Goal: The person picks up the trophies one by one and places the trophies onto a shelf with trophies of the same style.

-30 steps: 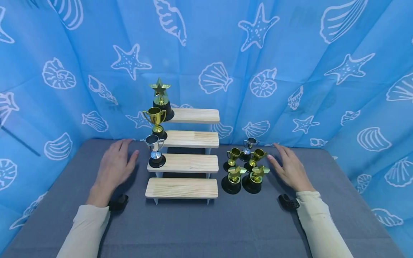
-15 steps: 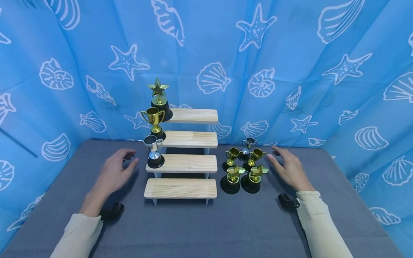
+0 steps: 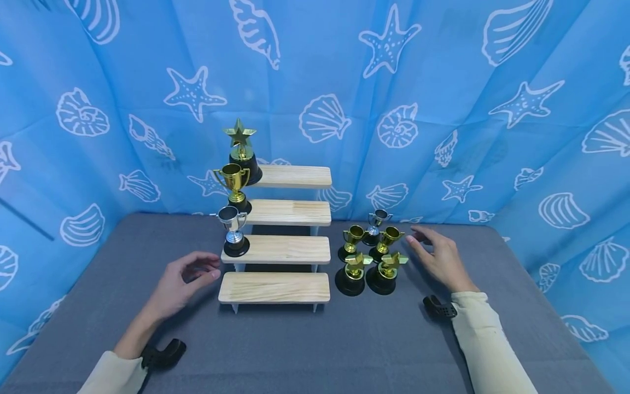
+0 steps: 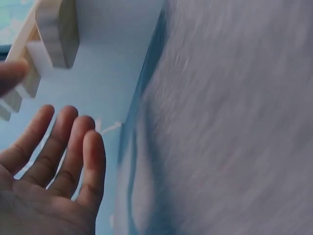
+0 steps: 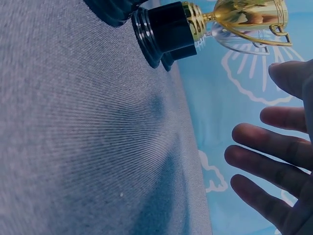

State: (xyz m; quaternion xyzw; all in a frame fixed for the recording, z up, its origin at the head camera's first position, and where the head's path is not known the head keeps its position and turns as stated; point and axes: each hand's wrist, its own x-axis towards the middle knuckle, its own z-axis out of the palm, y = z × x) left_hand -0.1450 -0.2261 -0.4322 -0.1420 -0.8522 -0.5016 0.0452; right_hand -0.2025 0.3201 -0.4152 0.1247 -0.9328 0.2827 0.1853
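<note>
My left hand (image 3: 184, 282) hovers at the left side of a stepped wooden rack (image 3: 275, 287), fingers loosely bent and holding nothing; the left wrist view shows the fingers apart from the shelf ends. On the rack's left side stand a gold star trophy (image 3: 240, 145) on the top step, a gold cup trophy (image 3: 234, 183) below it, and a silver cup trophy (image 3: 233, 227) lower still. My right hand (image 3: 438, 257) is beside a group of trophies on the table, nearest a gold cup trophy (image 5: 252, 14), its fingers spread without gripping it.
Right of the rack, a silver cup trophy (image 3: 376, 224), another gold cup trophy (image 3: 351, 241) and two star trophies, one nearer the rack (image 3: 351, 276), stand close together on the grey table (image 3: 315, 350). A blue shell-patterned curtain (image 3: 315, 71) hangs behind.
My left hand has come toward the front of the table, from beside the rack's upper steps to its lower ones, its fingers bending more. The right hand has hardly moved, and the trophies stand as before.
</note>
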